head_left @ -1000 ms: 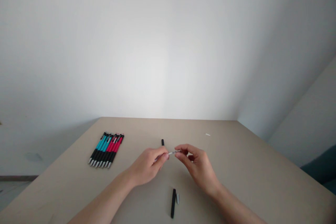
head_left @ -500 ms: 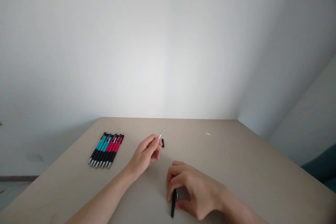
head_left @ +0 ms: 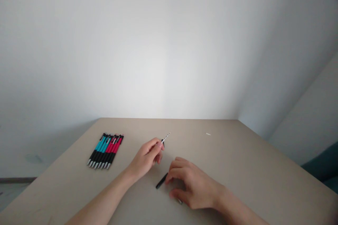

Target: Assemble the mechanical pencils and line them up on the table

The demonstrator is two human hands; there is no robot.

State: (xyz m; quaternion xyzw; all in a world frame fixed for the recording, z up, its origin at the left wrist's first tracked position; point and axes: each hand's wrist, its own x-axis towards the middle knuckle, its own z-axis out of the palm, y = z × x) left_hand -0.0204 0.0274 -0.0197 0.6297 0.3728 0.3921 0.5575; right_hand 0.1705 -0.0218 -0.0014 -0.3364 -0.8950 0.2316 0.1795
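Note:
My left hand [head_left: 148,156] pinches a thin white refill with dark marks [head_left: 166,137], its tip pointing up and right. Just behind those fingers lies a small black cap [head_left: 163,143], partly covered by them. My right hand [head_left: 188,182] is low over the table with thumb and fingers apart, its fingertips beside a black pen barrel [head_left: 161,181] that lies slanted on the table. Below the right thumb a small silver-tipped piece [head_left: 180,201] shows, mostly hidden by the hand.
At the left of the beige table [head_left: 224,161], several pens [head_left: 105,151] with blue or red barrels and black grips lie side by side. A small white strip [head_left: 208,134] lies toward the back right. A pale wall rises behind, and dark teal fabric [head_left: 322,165] is at the right edge.
The black barrel has turned and moved up and left, out from under my right hand. My right fingers have opened and shifted up slightly. The refill in my left hand tilts further right.

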